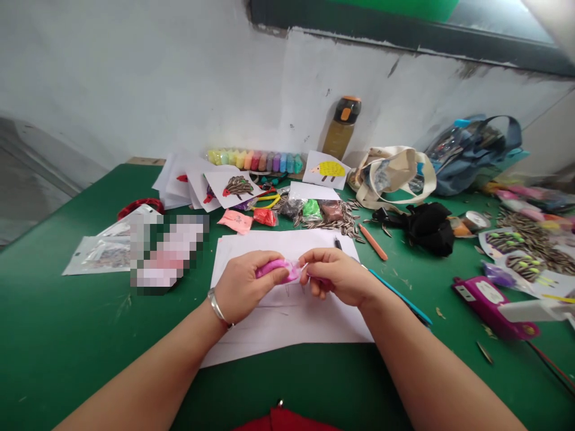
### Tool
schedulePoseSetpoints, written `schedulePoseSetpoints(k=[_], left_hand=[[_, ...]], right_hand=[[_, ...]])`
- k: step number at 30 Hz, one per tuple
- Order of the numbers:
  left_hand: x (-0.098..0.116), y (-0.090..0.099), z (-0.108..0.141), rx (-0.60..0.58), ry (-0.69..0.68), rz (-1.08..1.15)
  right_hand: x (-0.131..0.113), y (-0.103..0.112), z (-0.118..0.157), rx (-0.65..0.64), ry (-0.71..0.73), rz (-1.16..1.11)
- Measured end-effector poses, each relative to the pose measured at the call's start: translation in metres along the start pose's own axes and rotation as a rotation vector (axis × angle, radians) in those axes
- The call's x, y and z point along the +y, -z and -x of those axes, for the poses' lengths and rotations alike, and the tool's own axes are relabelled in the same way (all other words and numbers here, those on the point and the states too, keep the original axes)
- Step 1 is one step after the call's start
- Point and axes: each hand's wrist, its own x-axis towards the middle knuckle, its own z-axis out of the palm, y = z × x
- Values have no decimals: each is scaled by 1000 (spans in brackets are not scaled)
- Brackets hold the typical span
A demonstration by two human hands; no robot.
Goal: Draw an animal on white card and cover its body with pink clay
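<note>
Over white paper sheets (pixel 265 335), my left hand (pixel 240 284) is closed around a small packet of pink modelling clay (pixel 273 267). My right hand (pixel 339 276) pinches the clear wrapper at the packet's right end, fingertips close to those of the left. Faint pencil lines show on the top sheet below my hands. A dark pen (pixel 337 243) lies at the sheet's upper right edge, partly behind my right hand. An orange tool (pixel 374 242) rests just beyond it, and a blue pen-like stick (pixel 402 296) lies beside my right forearm.
Clay packets (pixel 265 216), sunflower seeds (pixel 345 221) and hedgehog pictures (pixel 236 188) lie beyond the paper. A bottle (pixel 340 131) stands at the wall. Bags (pixel 395 179), a black cloth item (pixel 429 230) and a magenta device (pixel 489 305) are rightward; plastic pouches (pixel 101 254) lie left.
</note>
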Motion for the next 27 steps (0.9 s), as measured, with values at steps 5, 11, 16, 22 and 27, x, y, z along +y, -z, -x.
schedulePoseSetpoints(k=[5,11,16,22,27], left_hand=[[-1,3,-5,29,139,209],[-10,1,-9,31,232,535],[-8,-3,-10,13,349,812],[-2,-5,-9,-15,376,837],[-3,-8,-7,-90,367,827]], right_hand=[[3,1,-3,5,92,-149],[1,-4,-3,90,127,-273],[2,-7,-4,133,130,-299],[2,-19,-2,127,158,-155],[1,-26,2,200,264,211]])
